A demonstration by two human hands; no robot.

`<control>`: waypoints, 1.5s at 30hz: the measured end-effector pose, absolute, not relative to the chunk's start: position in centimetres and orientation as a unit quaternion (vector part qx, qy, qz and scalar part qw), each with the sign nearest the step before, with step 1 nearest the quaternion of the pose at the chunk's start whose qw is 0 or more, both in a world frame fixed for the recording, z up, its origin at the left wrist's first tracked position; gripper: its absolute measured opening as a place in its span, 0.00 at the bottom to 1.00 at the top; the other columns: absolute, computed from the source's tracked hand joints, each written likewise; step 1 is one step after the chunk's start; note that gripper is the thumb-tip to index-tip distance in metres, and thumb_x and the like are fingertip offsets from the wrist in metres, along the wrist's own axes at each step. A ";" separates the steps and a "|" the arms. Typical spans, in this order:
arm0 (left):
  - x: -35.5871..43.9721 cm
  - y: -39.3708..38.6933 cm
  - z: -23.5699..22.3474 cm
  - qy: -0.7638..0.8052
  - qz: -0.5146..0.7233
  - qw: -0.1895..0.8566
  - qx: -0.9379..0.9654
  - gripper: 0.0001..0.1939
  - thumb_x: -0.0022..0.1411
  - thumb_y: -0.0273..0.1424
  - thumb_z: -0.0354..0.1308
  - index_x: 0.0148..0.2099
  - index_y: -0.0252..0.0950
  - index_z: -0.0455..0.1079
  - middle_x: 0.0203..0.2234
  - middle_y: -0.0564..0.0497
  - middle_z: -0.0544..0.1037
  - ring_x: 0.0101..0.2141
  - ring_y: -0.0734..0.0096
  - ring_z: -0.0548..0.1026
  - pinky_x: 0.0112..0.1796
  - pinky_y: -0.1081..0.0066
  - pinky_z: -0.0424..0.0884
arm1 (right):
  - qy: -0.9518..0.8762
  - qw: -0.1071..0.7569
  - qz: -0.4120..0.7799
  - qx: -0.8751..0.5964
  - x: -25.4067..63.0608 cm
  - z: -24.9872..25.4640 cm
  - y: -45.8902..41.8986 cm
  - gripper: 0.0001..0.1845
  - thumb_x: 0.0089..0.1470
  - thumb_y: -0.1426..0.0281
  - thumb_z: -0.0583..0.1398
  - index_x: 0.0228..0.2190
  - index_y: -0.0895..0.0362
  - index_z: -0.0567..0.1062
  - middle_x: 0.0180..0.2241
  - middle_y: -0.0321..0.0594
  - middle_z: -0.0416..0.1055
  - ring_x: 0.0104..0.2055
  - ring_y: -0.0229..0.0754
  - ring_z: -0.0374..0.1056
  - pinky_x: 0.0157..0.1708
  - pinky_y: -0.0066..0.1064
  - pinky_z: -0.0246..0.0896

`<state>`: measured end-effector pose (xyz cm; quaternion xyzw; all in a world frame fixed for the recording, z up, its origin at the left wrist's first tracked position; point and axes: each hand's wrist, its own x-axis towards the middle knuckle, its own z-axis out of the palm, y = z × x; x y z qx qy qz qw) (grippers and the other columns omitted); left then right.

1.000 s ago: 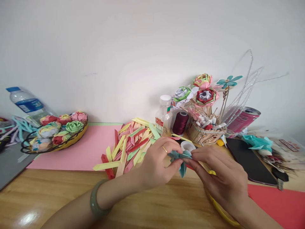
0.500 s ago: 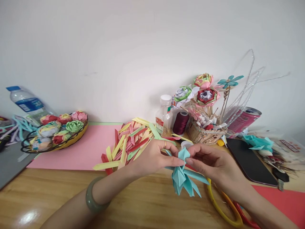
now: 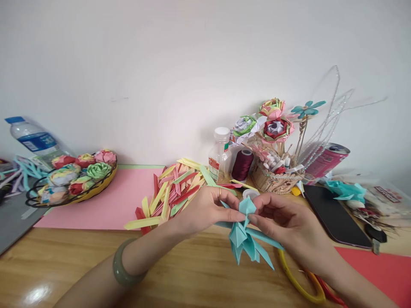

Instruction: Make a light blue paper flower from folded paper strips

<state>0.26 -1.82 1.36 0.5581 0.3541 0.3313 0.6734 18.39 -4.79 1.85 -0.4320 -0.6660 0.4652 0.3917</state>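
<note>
A light-blue folded paper flower (image 3: 241, 234) is held above the table, its pointed strips fanning downward and to the sides. My left hand (image 3: 214, 208) pinches its upper part from the left, thumb in front. From the right, my right hand (image 3: 280, 214) grips the same upper part between thumb and fingers. The back of the paper and some fingertips are hidden. Behind my left hand lies a heap of folded paper strips (image 3: 173, 188) in yellow, red, pink and green. Below my right hand, scissors (image 3: 297, 282) with yellow and red handles are partly covered by the wrist.
Paper flowers fill a wire-rimmed basket (image 3: 96, 189) on pink paper (image 3: 128, 201). A plastic bottle (image 3: 220, 156), thread spool (image 3: 242, 164), decorated pot (image 3: 272, 182) and can (image 3: 332, 158) stand by the wall. A phone (image 3: 335, 218) and red paper (image 3: 375, 273) lie right.
The fingers have shifted slightly on the light-blue paper flower, and its lower points have swung a little. Both hands keep their hold. The whole view has moved slightly.
</note>
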 end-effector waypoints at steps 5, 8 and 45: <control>0.6 -2.0 1.5 0.352 0.368 0.641 0.574 0.11 0.42 0.30 0.66 0.29 0.31 0.69 0.22 0.54 0.72 0.25 0.79 0.68 0.28 0.76 0.64 | -0.707 0.384 0.379 -0.458 18.1 2.1 -4.9 0.06 0.50 0.66 0.58 0.26 0.56 0.68 0.25 0.35 0.68 0.28 0.36 0.65 0.29 0.28 0.63; 0.8 -2.4 1.9 0.365 0.361 0.628 0.586 0.09 0.43 0.29 0.65 0.27 0.31 0.69 0.22 0.54 0.72 0.25 0.78 0.68 0.28 0.75 0.64 | -0.740 0.377 0.316 -0.459 17.8 2.3 -5.1 0.05 0.50 0.69 0.56 0.24 0.55 0.67 0.23 0.34 0.67 0.26 0.35 0.64 0.26 0.26 0.62; 1.3 -2.8 0.3 0.283 0.573 0.341 0.690 0.06 0.54 0.24 0.57 0.33 0.38 0.73 0.32 0.50 0.68 0.37 0.71 0.69 0.40 0.69 0.67 | -0.751 0.324 0.275 -0.507 18.1 3.3 -5.5 0.14 0.55 0.60 0.53 0.24 0.54 0.69 0.19 0.33 0.63 0.21 0.35 0.59 0.19 0.26 0.54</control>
